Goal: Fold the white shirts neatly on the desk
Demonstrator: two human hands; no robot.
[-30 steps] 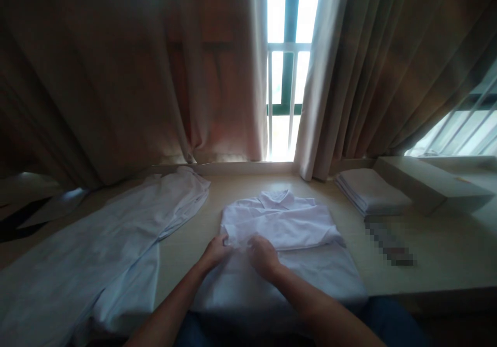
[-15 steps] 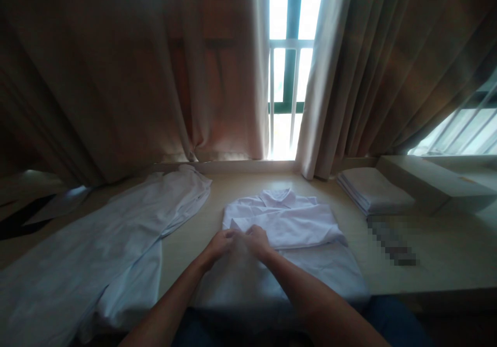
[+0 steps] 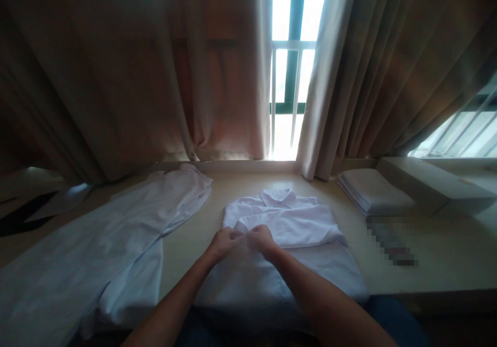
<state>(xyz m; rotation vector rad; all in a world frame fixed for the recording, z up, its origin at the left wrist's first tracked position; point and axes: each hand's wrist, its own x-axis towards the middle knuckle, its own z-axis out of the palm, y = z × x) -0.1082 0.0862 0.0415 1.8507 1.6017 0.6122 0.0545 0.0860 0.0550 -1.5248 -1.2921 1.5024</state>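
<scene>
A white collared shirt (image 3: 310, 228) lies on the table in front of me, its collar at the far end and a sleeve folded across its upper part. The lower part spreads toward me and reaches the table's near edge. My left hand (image 3: 225, 243) is closed, pinching cloth at the left end of the folded sleeve. Close beside it, my right hand (image 3: 261, 239) is also closed on the same sleeve. The fingertips nearly meet, and the cloth between them is partly hidden.
More white garments (image 3: 116, 243) lie heaped along the left side of the pale table (image 3: 186, 264). At the right are folded white cloth (image 3: 375, 189), a pixelated dark item (image 3: 392, 241) and a long box (image 3: 435, 184). Curtains (image 3: 330, 88) hang behind.
Both hands have shifted slightly right along the sleeve end, and the cloth corner between them sits lower. The shirt body and the other things stay where they were.
</scene>
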